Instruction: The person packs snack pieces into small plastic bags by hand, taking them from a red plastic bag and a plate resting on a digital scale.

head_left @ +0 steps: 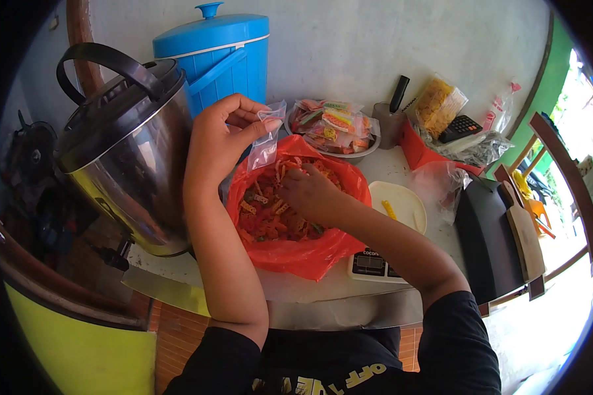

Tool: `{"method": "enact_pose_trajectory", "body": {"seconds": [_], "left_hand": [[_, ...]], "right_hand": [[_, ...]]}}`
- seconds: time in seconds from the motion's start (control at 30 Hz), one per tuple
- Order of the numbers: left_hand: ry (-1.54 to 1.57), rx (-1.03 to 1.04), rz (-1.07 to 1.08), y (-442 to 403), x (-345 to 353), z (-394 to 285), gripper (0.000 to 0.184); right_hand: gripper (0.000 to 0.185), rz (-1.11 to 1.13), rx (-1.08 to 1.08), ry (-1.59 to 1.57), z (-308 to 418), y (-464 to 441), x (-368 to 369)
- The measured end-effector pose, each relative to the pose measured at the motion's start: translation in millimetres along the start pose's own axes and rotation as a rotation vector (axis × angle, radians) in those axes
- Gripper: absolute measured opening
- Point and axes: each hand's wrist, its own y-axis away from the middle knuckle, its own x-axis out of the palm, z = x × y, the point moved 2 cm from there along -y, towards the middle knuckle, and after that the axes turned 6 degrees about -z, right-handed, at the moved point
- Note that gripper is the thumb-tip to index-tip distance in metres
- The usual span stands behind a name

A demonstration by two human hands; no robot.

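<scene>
Left hand (225, 131) on a clear bag, right hand (310, 194) in the pieces.
Your left fingers pinch the clear bag (263, 151) over the red bag (280, 255)'s rim; whether your right ones are apart, you cannot tell. Grip lightly near the clear bag's edge, and press softly among the colored pieces (273, 227) inside the red bag, lest they snap.
</scene>
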Motion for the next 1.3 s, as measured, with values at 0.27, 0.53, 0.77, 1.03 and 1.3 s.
{"method": "enact_pose_trajectory", "body": {"seconds": [0.27,0.53,0.77,1.03,1.3], "left_hand": [[-0.046,-0.014,-0.013,1,2,-4,0.023],[-0.031,0.004,-0.013,-1,3,-2,0.022],[-0.027,0.002,-0.001,-1,2,-1,0.022],[0.025,0.017,-0.001,3,-2,-3,0.022],[0.003,0.019,0.013,-1,2,0,0.021]], "right_hand": [[0.015,-0.046,0.355,-0.464,-54,62,-97],[0.017,0.294,0.700,-0.306,-85,104,-109],[0.029,-0.092,0.144,-0.406,-28,19,-10],[0.027,0.151,0.202,-0.158,-25,12,4],[0.019,0.030,0.419,-0.606,-50,33,-57]]}}
